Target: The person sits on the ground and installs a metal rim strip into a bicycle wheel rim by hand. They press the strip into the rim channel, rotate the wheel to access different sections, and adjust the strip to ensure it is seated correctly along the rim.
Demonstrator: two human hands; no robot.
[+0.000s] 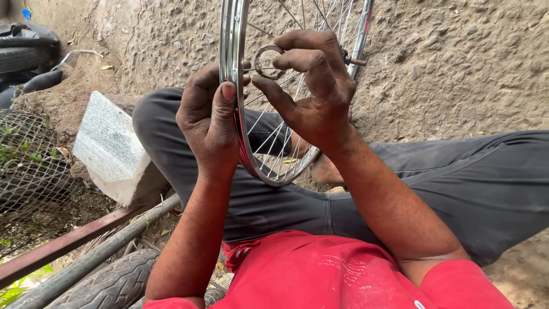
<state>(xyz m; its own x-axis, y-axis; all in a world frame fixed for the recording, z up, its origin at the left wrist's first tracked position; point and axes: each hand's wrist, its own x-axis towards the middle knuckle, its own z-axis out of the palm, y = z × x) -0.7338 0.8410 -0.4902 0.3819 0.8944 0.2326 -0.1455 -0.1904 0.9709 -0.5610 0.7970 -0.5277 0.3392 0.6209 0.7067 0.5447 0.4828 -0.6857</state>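
Observation:
A shiny metal bicycle wheel rim (231, 40) with thin spokes (274, 143) stands upright between my legs on the dirt ground. My left hand (209, 117) grips the near edge of the rim, thumb pressed on it. My right hand (311, 86) reaches in among the spokes and pinches a small round metal ring tool (267, 62) between its fingers, set against a spoke close to the rim. The top of the wheel runs out of view.
A grey stone block (111, 149) lies at the left beside wire mesh (28, 166). A metal pipe (86, 260) and a rusty bar (63, 246) cross the lower left, above a tyre (108, 283). Another tyre (23, 54) sits at the top left.

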